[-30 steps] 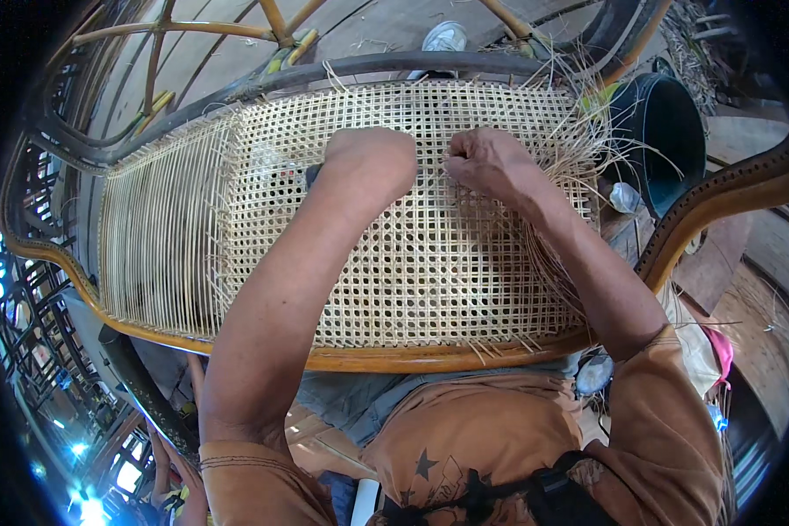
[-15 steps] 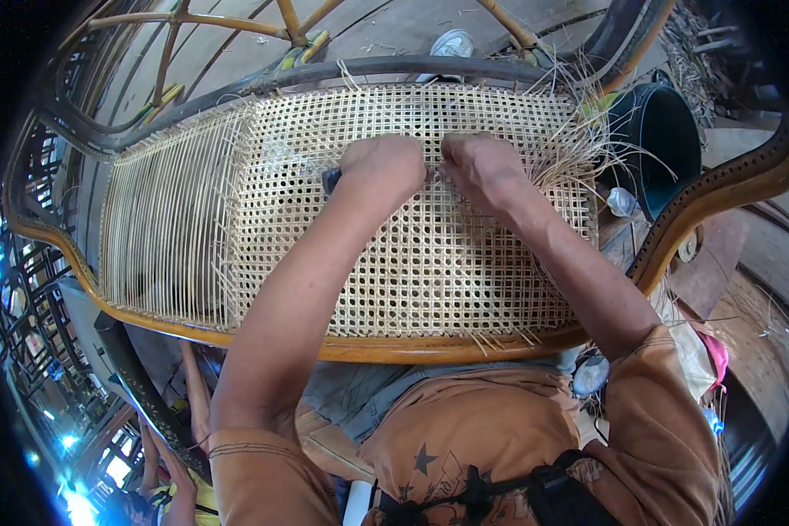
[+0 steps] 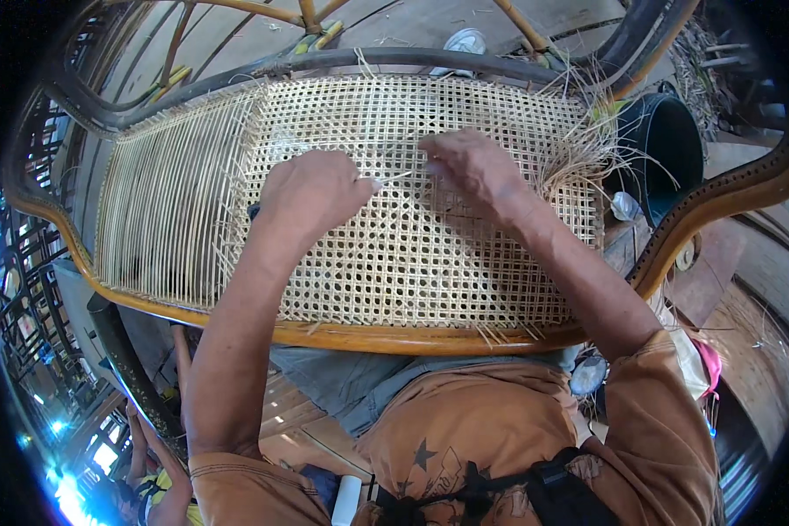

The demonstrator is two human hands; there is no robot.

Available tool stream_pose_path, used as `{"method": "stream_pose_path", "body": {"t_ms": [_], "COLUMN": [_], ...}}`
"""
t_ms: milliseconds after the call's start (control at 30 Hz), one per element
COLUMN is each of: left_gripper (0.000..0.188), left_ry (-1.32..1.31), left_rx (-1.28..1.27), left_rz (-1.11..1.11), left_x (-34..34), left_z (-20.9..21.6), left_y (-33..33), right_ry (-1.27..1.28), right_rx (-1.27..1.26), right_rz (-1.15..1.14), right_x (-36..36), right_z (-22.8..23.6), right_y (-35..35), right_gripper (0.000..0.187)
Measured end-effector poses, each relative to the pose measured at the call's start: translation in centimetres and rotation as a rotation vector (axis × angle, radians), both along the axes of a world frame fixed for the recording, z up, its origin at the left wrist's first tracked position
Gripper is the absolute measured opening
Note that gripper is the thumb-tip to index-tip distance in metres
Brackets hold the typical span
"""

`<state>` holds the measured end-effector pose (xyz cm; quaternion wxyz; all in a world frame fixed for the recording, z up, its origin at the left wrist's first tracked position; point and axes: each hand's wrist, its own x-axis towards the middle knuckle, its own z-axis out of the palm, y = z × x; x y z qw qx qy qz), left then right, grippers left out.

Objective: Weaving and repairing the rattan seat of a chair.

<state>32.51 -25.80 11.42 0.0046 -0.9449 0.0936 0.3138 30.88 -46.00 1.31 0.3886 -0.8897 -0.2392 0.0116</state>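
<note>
A woven cane panel (image 3: 394, 254) fills the middle of the view, inside a curved rattan frame (image 3: 394, 339). My left hand (image 3: 311, 188) is closed over the weave, left of centre. Between its thumb and finger it pinches a thin cane strand (image 3: 398, 176), which points toward my other hand. A small dark piece (image 3: 254, 211) shows at the outer edge of this hand; its kind is hidden. My right hand (image 3: 473, 167) hovers over the upper middle of the panel, fingers loosely curled, thumb and forefinger apart, with nothing visible between them.
Parallel unwoven strands (image 3: 167, 210) span the panel's left part. Loose cane ends (image 3: 579, 162) bunch at its right edge, beside a dark green bucket (image 3: 666, 145). The frame's curved arm (image 3: 719, 197) rises at right. Another person's arm (image 3: 171, 478) shows at lower left.
My hands were close together at the weave and are now apart. The left has moved left and nearer to me with the strand; the right has shifted slightly left. The view has shifted a little.
</note>
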Motion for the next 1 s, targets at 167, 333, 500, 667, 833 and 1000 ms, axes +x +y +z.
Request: {"method": "stream_pose_path", "body": {"t_ms": [167, 333, 500, 667, 833, 1000], "left_gripper": [0.032, 0.022, 0.025, 0.025, 0.03, 0.031], "left_ry": [0.049, 0.137, 0.284, 0.258, 0.193, 0.21], "left_rx": [0.026, -0.003, 0.121, 0.061, -0.068, 0.054], "left_rz": [-0.065, -0.146, -0.214, -0.26, -0.152, -0.069], "left_x": [1.6, 3.0, 4.0, 3.7, 2.8, 3.1], "left_z": [-1.5, -4.0, -2.5, -4.1, -4.4, -3.5], "left_y": [-2.1, -4.8, -7.5, -6.9, -6.0, -4.2], "right_ry": [0.327, 0.491, 0.451, 0.476, 0.457, 0.318], "right_rx": [-0.094, -0.111, -0.1, -0.153, -0.365, -0.203], "right_rz": [0.036, -0.066, -0.062, -0.008, 0.012, 0.06], "right_x": [1.5, 1.5, 1.5, 1.8, 1.6, 1.2], "right_z": [1.9, 0.5, -1.0, -0.5, 0.2, 0.1], "right_y": [-0.1, -1.7, -2.6, -2.4, -0.4, -1.1], "right_gripper": [0.013, 0.016, 0.011, 0.012, 0.017, 0.015]}}
